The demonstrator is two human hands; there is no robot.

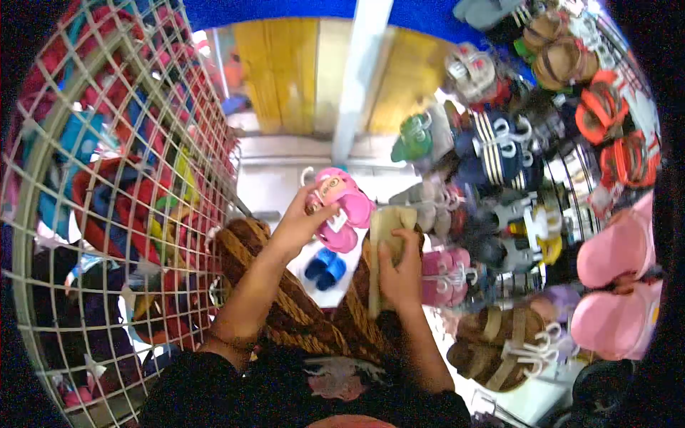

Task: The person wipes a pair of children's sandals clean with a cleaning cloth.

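Observation:
My left hand (301,222) grips a pair of pink children's clogs (354,208) with a cartoon picture and a small white tag on them. A white hook sticks up beside the clogs. My right hand (403,274) is closed on a folded beige cloth (385,227), held over my right knee, apart from the clogs. Below the clogs, a pair of blue slippers (325,269) rests on the white floor between my legs.
A wire mesh cage (107,235) full of colourful goods stands at my left. On the right hang many shoes, among them pink clogs (614,250), orange sandals (601,105) and brown sandals (492,335). A pale post (360,78) rises ahead before yellow panels (275,75).

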